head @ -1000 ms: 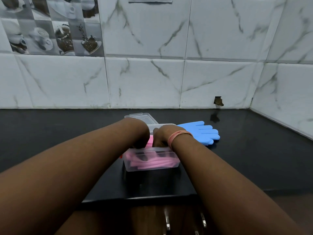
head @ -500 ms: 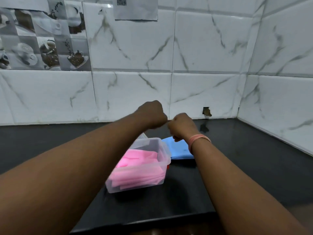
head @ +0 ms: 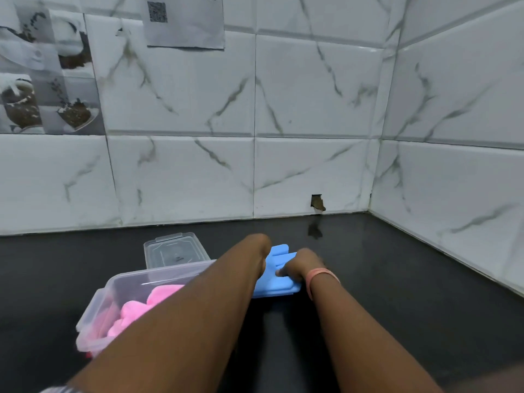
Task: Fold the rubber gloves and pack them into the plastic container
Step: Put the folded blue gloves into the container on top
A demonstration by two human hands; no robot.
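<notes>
**Pink gloves packed, blue gloves next**

On the dark desk, just before a marble-tiled wall, the job looks roughly half done. At the near left stands the plastic container, clear-walled and open-topped, with the pink gloves already lying inside it in a bunched, folded heap. Part of the container is hidden under the left forearm, so how neatly they sit cannot be judged in full. Just behind it, flat on the desk, lies the clear lid, not yet on.

Remaining work is the blue gloves, which lie flat on the desk just to the right of the container, their finger ends pointing toward the wall. They appear unfolded, a stacked pair by the look of the thick near edge, though that cannot be told for sure.

Both hands are at the blue gloves. Of the right hand the fingers are curled down onto the rubber, gripping or pressing its upper layer; a pink band sits at the wrist. Seen only from behind the wrist, the left hand reaches over the far end of the gloves, and its fingers are out of sight, so their state cannot be told.

Still to do, as I judge it: fold the blue pair, lay it in beside the pink, and probably close the lid.
</notes>
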